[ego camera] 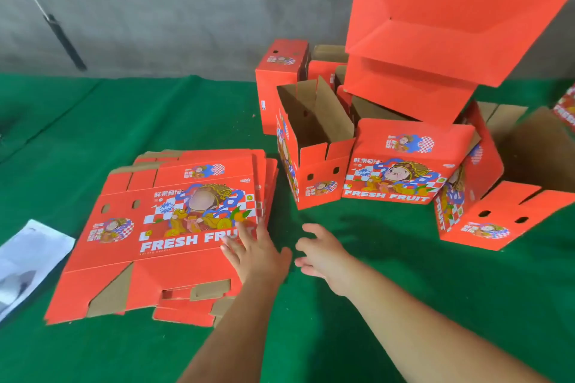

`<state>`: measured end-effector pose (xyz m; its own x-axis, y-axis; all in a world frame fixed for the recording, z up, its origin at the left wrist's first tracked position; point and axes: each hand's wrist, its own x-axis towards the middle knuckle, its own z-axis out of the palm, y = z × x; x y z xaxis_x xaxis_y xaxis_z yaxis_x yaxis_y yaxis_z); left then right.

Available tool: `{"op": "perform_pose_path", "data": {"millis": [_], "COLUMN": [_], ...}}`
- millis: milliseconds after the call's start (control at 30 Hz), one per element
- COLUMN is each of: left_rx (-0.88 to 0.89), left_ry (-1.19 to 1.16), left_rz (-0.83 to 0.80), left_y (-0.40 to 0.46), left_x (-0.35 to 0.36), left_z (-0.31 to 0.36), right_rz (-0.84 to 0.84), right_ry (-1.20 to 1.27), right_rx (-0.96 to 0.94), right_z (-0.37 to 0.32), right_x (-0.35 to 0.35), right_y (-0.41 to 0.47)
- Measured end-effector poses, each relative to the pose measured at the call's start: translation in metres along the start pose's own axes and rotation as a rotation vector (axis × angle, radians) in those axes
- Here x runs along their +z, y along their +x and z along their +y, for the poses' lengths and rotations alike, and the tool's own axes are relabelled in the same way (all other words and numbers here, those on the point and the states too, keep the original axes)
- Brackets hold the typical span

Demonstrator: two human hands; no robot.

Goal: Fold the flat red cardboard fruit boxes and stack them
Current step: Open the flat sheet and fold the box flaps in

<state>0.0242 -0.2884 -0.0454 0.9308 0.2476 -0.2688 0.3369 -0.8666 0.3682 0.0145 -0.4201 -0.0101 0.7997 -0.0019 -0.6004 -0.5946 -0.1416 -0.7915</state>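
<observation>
Nearest the camera, two bare forearms are extended over a green felt-like cloth (pixel 389 274). The left hand (pixel 258 253) is laid with straight, spread fingers on the right edge of the top flat box (pixel 174 227), at the end of the words FRESH FRUIT; nothing is gripped. The right hand (pixel 323 253) is held just beside it over bare cloth, fingers relaxed and released, no cardboard touched.

The flat box is the top sheet of a pile of flat boxes (pixel 267 177), fanned slightly at the right edge. From both hands the pile lies to the left and ahead. Its long axis is judged to run roughly from the near left flaps toward the far right corner, the printed face being up. The left hand is the nearer one and already rests on the sheet; the right hand would have to be brought left across a narrow gap of cloth. A lift from that right edge is judged to be the next move.

A white sheet of paper (pixel 28 261) lies at the left margin.

Farther off, folded boxes (pixel 395 177) stand clustered to the right, some open, one lying on its side, with another raised above them, red underside shown.

Behind, a grey wall (pixel 171 3) is seen, with a dark handled tool (pixel 65 40) leant against it.
</observation>
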Motion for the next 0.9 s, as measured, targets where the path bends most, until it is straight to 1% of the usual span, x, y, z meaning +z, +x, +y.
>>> {"op": "perform_pose_path", "data": {"millis": [33, 133, 233, 300, 400, 467, 533, 567, 600, 667, 700, 733, 767, 800, 833, 867, 900], "left_rx": [-0.009, 0.096, 0.184, 0.239, 0.278, 0.286, 0.294, 0.306, 0.331, 0.389, 0.399, 0.402, 0.412, 0.435, 0.439, 0.417, 0.381], "left_ry": [0.095, 0.282, 0.427, 0.411, 0.213, 0.058, -0.074, -0.152, -0.242, -0.431, -0.500, -0.544, -0.536, -0.460, -0.311, -0.137, 0.035], "left_rz": [-0.024, -0.002, 0.010, -0.004, -0.016, 0.020, 0.071, 0.084, 0.078, 0.010, -0.027, -0.038, -0.005, 0.053, 0.072, 0.024, -0.070], "left_y": [0.002, 0.005, 0.003, 0.006, 0.004, -0.006, -0.017, -0.021, -0.025, -0.032, -0.034, -0.037, -0.038, -0.038, -0.036, -0.035, -0.036], "left_x": [0.005, 0.017, 0.012, 0.000, -0.020, -0.029, -0.034, -0.036, -0.037, -0.036, -0.036, -0.037, -0.036, -0.034, -0.029, -0.024, -0.017], "left_z": [-0.014, -0.045, -0.033, -0.020, -0.014, -0.011, 0.000, 0.009, 0.018, 0.030, 0.028, 0.022, 0.009, -0.008, -0.027, -0.046, -0.063], "right_rz": [-0.014, -0.052, -0.110, -0.127, -0.094, -0.092, -0.116, -0.144, -0.187, -0.143, -0.113, -0.113, -0.110, -0.076, -0.051, -0.053, -0.068], "right_ry": [0.006, -0.067, -0.288, -0.336, -0.291, -0.406, -0.577, -0.535, -0.370, -0.017, 0.091, 0.109, 0.056, -0.014, -0.072, -0.078, -0.036], "right_rx": [0.042, 0.070, -0.033, -0.074, -0.107, -0.201, -0.354, -0.409, -0.385, -0.271, -0.232, -0.196, -0.170, -0.138, -0.105, -0.070, -0.023], "right_z": [0.004, 0.015, 0.019, 0.017, 0.015, 0.021, 0.029, 0.031, 0.028, 0.018, 0.013, 0.011, 0.015, 0.018, 0.021, 0.028, 0.032], "right_x": [0.006, 0.020, 0.031, 0.037, 0.034, 0.026, 0.024, 0.024, 0.025, 0.026, 0.022, 0.018, 0.016, 0.014, 0.013, 0.013, 0.015], "right_y": [0.002, 0.003, 0.002, 0.002, 0.001, -0.001, -0.005, -0.008, -0.012, -0.014, -0.015, -0.017, -0.017, -0.020, -0.023, -0.025, -0.026]}}
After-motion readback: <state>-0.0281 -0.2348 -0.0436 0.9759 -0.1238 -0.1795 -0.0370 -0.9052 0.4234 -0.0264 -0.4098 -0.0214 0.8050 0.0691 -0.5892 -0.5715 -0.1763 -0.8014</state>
